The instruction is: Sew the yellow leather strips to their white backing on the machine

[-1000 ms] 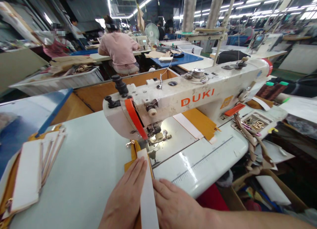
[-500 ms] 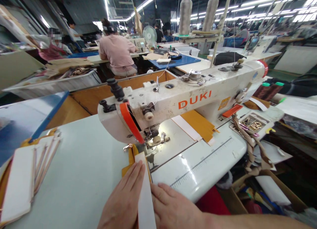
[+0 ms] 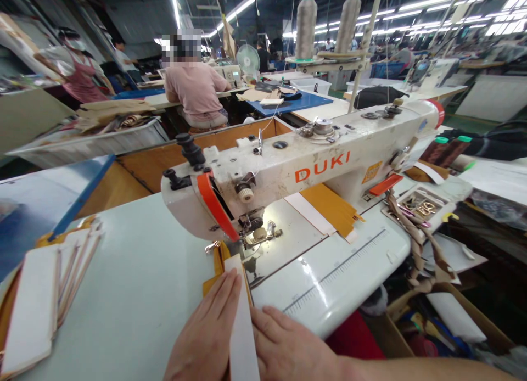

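A long white-faced strip with mustard material (image 3: pixel 242 329) along its edges lies lengthwise between my hands, its far end close to the sewing machine's presser foot (image 3: pixel 260 235). My left hand (image 3: pixel 209 326) is closed on the strip's left side, fingers straight and together over its top near the far end; the thumb is hidden. From the other side, my right hand (image 3: pixel 288 342) holds the right edge with bent fingers, some tips out of sight. A mustard strap piece (image 3: pixel 220 260) with a metal clasp (image 3: pixel 212 246) lies just beyond my left fingertips.
The white sewing machine (image 3: pixel 321 172) spans the table. White-faced strips (image 3: pixel 35 304) are stacked at left. Mustard pieces (image 3: pixel 329 205) lie under the machine arm. A tray of metal fittings (image 3: pixel 424 205) sits at right, above an open box (image 3: pixel 444 320). A co-worker (image 3: pixel 195 90) sits ahead.
My hands and the strip stay almost in place. In the background, a person in an apron at far left has straightened up, and the seated co-worker's head has shifted slightly.
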The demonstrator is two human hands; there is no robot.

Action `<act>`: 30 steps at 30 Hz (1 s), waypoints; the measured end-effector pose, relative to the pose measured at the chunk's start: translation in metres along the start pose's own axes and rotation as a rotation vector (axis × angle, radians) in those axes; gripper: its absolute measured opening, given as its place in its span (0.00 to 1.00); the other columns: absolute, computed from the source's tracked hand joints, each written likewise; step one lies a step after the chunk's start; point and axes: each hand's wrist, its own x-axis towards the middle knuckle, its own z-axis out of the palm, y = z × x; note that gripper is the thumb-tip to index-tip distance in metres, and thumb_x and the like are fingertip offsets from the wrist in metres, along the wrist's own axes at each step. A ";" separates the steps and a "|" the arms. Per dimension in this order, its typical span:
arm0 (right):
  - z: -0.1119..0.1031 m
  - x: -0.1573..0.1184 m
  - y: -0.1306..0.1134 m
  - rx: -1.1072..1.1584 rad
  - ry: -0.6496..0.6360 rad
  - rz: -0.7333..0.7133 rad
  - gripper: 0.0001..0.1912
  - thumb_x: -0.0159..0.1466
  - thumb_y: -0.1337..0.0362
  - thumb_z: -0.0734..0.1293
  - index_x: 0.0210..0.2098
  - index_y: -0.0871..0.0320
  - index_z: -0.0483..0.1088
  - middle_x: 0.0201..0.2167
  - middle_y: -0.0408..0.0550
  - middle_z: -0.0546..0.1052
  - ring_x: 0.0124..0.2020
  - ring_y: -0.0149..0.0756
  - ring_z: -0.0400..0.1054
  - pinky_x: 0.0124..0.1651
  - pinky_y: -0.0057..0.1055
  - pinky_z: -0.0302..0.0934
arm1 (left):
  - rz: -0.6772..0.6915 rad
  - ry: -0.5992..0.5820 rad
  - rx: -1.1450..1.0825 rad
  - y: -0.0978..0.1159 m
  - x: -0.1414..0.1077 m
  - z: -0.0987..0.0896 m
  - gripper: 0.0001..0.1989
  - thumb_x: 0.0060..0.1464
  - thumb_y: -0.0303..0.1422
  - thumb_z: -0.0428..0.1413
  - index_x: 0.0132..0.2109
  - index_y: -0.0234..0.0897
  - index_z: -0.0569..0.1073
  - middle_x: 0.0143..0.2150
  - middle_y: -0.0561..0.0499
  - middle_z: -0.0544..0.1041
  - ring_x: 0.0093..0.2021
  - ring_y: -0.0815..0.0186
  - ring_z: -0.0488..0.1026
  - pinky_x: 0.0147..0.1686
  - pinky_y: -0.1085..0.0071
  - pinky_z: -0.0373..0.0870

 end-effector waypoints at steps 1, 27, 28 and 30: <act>0.000 0.000 0.000 -0.003 0.005 0.000 0.18 0.67 0.62 0.59 0.52 0.65 0.69 0.57 0.53 0.70 0.60 0.48 0.57 0.60 0.37 0.57 | -0.002 -0.009 -0.006 0.000 -0.001 0.000 0.30 0.61 0.24 0.36 0.69 0.24 0.41 0.56 0.33 0.72 0.51 0.55 0.74 0.46 0.63 0.74; -0.036 0.003 0.016 0.118 0.045 0.130 0.13 0.68 0.66 0.60 0.48 0.66 0.69 0.49 0.56 0.75 0.50 0.44 0.66 0.55 0.38 0.61 | -0.071 -0.094 -0.068 0.002 0.015 -0.015 0.22 0.56 0.19 0.40 0.53 0.28 0.71 0.51 0.41 0.77 0.50 0.59 0.74 0.47 0.64 0.73; -0.036 0.006 0.019 0.137 0.068 0.149 0.11 0.68 0.67 0.61 0.46 0.66 0.70 0.46 0.55 0.75 0.49 0.43 0.67 0.54 0.38 0.62 | -0.082 -0.120 -0.085 0.002 0.017 -0.017 0.22 0.55 0.19 0.40 0.53 0.28 0.71 0.52 0.41 0.77 0.50 0.59 0.74 0.48 0.63 0.72; -0.033 0.013 0.027 0.143 0.102 0.130 0.09 0.68 0.68 0.61 0.43 0.65 0.70 0.44 0.55 0.76 0.49 0.43 0.67 0.54 0.38 0.62 | -0.082 -0.164 -0.105 0.004 0.020 -0.022 0.22 0.56 0.19 0.41 0.54 0.28 0.71 0.52 0.41 0.76 0.51 0.59 0.73 0.50 0.62 0.70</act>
